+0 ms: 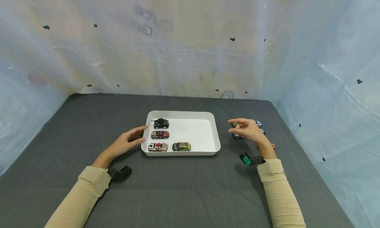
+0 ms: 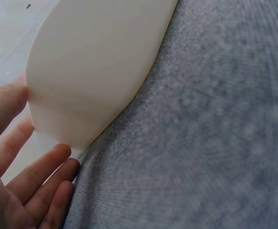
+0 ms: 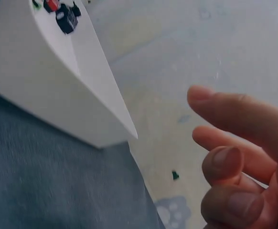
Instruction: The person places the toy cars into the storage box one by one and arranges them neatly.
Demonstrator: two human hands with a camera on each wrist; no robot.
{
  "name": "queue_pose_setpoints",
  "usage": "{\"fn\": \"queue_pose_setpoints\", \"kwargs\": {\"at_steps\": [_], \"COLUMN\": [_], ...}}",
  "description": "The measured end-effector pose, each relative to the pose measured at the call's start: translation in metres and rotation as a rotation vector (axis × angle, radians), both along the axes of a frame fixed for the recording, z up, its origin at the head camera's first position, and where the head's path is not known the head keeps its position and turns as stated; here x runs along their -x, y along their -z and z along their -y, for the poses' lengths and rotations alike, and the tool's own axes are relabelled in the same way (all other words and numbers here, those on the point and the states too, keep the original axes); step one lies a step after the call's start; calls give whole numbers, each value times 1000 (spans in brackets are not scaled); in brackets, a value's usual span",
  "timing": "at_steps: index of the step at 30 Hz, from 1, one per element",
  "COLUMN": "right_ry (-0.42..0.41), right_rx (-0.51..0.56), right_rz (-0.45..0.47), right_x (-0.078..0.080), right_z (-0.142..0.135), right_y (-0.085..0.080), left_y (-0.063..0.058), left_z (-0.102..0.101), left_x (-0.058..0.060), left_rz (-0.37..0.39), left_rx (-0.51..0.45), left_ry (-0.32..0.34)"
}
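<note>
Toy cars (image 1: 257,123) lie half-hidden by the empty right hand (image 1: 250,130), fingers parted; the spread left hand (image 1: 123,144) touches the tray (image 1: 197,130).

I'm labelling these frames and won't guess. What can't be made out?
Head view: the right hand partly hides the cars outside the white tray; their count is uncertain.
Head view: markings on the red-and-white car are too small to read.
Left wrist view: the top edge cuts off the tray.
</note>
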State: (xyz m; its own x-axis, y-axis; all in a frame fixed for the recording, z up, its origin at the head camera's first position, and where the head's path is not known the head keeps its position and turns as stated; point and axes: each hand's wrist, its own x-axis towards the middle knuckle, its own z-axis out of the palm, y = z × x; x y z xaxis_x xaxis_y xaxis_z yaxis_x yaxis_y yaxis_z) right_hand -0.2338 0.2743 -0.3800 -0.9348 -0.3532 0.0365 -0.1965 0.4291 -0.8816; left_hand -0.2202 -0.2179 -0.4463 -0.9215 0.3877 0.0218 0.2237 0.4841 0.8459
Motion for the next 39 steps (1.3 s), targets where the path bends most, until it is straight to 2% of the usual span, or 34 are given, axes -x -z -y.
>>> {"fn": "queue_pose_setpoints", "kwargs": {"at_steps": [10, 16, 19, 39], "right_ry": [-28, -3, -1, 50], "right_rx": [-111, -197, -221, -239], "right_rz": [67, 138, 145, 165], "right_x": [2, 3, 2, 9], "right_z": [-21, -32, -36, -52], "right_y": [3, 8, 9, 27], "left_y": [2, 2, 1, 0], "left_z": [0, 0, 0, -1], "left_x": [0, 1, 0, 0], "left_rz": [17, 21, 24, 18], "left_rx": [-7, -7, -4, -4], "left_ry": [-4, -1, -2, -9]}}
